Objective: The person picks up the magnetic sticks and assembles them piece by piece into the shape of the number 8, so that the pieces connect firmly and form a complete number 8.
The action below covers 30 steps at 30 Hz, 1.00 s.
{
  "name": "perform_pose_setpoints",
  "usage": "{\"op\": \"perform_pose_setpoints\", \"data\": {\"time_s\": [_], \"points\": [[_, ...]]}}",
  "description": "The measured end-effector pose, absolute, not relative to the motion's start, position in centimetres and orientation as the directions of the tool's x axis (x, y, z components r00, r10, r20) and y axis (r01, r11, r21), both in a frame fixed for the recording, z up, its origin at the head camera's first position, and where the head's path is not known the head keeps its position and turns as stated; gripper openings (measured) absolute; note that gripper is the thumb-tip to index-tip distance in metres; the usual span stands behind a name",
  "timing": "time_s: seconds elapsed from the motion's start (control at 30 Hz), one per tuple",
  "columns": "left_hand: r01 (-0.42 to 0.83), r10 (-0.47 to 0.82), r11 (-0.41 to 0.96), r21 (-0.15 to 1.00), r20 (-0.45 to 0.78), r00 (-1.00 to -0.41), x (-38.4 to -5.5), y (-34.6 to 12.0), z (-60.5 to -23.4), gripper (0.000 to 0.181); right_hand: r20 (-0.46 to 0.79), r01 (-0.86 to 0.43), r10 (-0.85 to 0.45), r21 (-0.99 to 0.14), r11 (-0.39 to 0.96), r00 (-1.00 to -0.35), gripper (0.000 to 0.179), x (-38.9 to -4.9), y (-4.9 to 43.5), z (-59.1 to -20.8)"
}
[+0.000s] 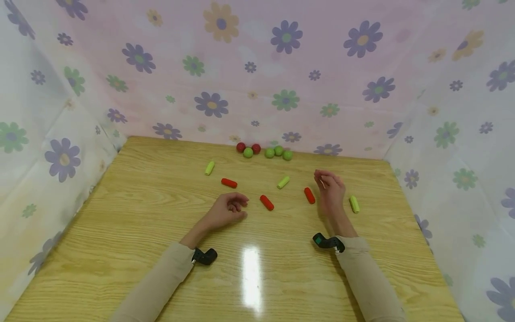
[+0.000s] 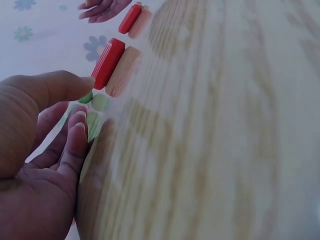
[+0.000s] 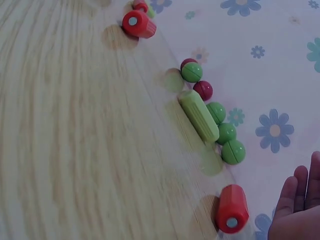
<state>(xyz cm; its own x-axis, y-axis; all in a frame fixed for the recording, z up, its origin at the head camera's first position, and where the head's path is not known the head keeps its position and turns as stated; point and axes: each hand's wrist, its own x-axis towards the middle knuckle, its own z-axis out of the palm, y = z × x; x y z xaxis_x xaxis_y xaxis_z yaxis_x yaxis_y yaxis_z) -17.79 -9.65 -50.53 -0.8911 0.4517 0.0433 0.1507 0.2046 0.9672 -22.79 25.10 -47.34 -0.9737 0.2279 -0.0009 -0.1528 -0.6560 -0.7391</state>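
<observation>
My left hand (image 1: 226,211) is low over the wooden table, its fingers loosely bent, a gap between thumb and fingertips, nothing in it. Nearest to it are a red rod (image 1: 267,202) just right of the fingertips and another red rod (image 1: 229,183) behind it. Farther right, my right hand (image 1: 331,192) is raised with relaxed fingers and holds nothing. A third red rod (image 1: 309,195) lies at its left, and a yellow-green rod (image 1: 354,204) at its right. The rods are short, with a silvery disc showing in the end of a red rod (image 3: 232,210) in the right wrist view.
Two more yellow-green rods lie farther back, one rod (image 1: 209,168) at the left and one rod (image 1: 283,182) in the middle. Along the rear edge sit two dark red balls (image 1: 240,147) and several green balls (image 1: 270,153). Flowered cloth (image 1: 257,89) walls the table (image 1: 132,201) behind and at both sides.
</observation>
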Motion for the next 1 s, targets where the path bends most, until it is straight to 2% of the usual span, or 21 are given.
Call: {"op": "perform_pose_setpoints", "data": {"time_s": [0.23, 0.37, 0.57, 0.9, 1.0], "points": [[0.157, 0.421, 0.221, 0.962, 0.051, -0.906, -17.9, -9.2, -50.7, 0.041, 0.023, -0.108, 0.123, -0.662, -0.742, -0.992, 0.037, -23.3, 24.1, -47.4], [0.174, 0.421, 0.261, 0.95, 0.05, -0.906, -18.0, -8.6, -50.5, 0.051, 0.053, -0.106, 0.095, -0.671, -0.734, -0.994, 0.036, -23.8, 23.6, -47.4], [0.206, 0.425, 0.299, 0.932, 0.063, -0.903, -18.7, -7.5, -50.2, 0.053, 0.073, -0.086, 0.048, -0.711, -0.697, -0.996, 0.032, -25.1, 23.2, -47.4], [0.235, 0.412, 0.313, 0.92, 0.091, -0.907, -19.6, -6.4, -49.7, 0.049, 0.045, -0.05, 0.022, -0.865, -0.499, -0.999, 0.021, -27.2, 22.9, -47.3], [0.228, 0.421, 0.308, 0.924, 0.083, -0.903, -19.8, -6.1, -49.6, 0.047, 0.034, -0.046, 0.036, -0.906, -0.42, -0.999, 0.023, -27.7, 22.9, -47.5]]}}
